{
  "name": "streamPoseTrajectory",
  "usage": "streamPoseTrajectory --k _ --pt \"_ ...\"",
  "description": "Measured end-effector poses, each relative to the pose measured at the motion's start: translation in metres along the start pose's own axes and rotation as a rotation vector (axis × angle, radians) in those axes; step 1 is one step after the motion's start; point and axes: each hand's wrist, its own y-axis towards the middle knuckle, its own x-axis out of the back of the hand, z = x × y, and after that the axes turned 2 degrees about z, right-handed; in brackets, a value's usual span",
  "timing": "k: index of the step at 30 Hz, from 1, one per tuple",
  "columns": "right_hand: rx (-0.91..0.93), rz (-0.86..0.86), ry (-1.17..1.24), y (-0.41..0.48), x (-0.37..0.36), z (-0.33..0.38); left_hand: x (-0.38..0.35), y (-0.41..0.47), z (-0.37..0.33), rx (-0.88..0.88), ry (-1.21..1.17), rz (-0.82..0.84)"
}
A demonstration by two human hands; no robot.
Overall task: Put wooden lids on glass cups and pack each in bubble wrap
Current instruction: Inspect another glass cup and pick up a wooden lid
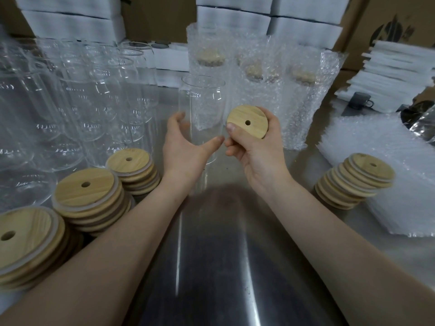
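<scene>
Head view: the left hand (186,142) curls round the lower half of an upright glass cup (202,107) on the metal table (223,255), thumb in front and fingers behind. The right hand (254,151) pinches a wooden lid (247,122) by its edge, tilted, just beside the cup and below its rim. The cup's mouth is still bare. To seat the lid well, I would steady the cup, lift the lid above the rim, level it, then press it down evenly. Wrapped cups (259,74) stand behind.

Steel table (223,267) bears glass cups (94,102), lid stacks (87,194), bubble-wrap sheets (400,208).
</scene>
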Motion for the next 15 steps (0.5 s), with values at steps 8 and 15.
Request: streamPoseTrajectory --k 8,15 --pt "-0.019 -0.01 -0.065 -0.0024 -0.0016 0.001 -0.0002 -0.0002 0.0007 -0.005 -0.001 0.0" --pt "-0.04 0.009 -0.025 -0.0022 0.0028 0.0012 -0.0001 -0.0008 0.0003 -0.009 -0.008 0.0"
